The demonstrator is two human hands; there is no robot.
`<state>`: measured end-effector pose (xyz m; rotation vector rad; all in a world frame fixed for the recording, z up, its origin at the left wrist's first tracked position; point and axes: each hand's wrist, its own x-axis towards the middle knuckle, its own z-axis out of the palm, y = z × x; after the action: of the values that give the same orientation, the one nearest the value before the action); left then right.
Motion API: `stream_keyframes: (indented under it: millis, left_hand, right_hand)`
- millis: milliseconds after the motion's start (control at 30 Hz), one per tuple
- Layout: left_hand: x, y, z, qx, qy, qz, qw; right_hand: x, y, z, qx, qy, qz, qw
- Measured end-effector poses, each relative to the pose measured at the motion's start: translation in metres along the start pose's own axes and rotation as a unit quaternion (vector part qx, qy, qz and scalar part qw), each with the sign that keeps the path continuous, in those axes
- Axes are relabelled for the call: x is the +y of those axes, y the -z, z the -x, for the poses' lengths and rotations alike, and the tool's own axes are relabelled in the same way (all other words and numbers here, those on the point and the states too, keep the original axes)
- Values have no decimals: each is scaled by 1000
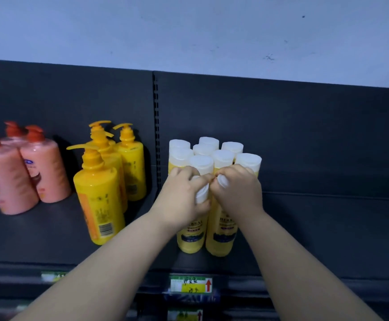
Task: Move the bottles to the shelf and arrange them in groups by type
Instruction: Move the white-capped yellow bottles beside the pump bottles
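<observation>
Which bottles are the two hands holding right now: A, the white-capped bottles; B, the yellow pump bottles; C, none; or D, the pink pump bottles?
A: the left hand and the right hand each grip the cap of one of the two front white-capped bottles, while the pink pump bottles and yellow pump bottles stand untouched to the left.

Count: 3 pink pump bottles (42,167), 4 yellow pump bottles (100,200) going by pump heads, roughly 10 white-capped yellow bottles (223,158) (caps overlap), 3 price tags (190,283).
</observation>
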<state>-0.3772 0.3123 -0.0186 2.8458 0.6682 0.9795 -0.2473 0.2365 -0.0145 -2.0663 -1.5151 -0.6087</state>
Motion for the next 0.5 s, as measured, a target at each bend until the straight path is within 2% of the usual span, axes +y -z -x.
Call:
stream_keyframes:
  millis: [67,133,233,300,500]
  left_hand:
    - [3,0,0,11,-20,22,1000]
    - [5,1,-2,1,-29,40,999]
    - [3,1,-7,0,-27,53,998]
    - [-1,1,-11,-1,-20,49,999]
    - [-12,-5,-20,26,-27,17,999]
  right_hand:
    - [1,2,1,-2,-72,-19,997]
    - [3,2,0,41,-114,-28,992]
    - [0,3,4,82,-90,-10,993]
    - [1,0,2,75,-95,-11,993]
    - [3,-10,-6,126,-49,-46,990]
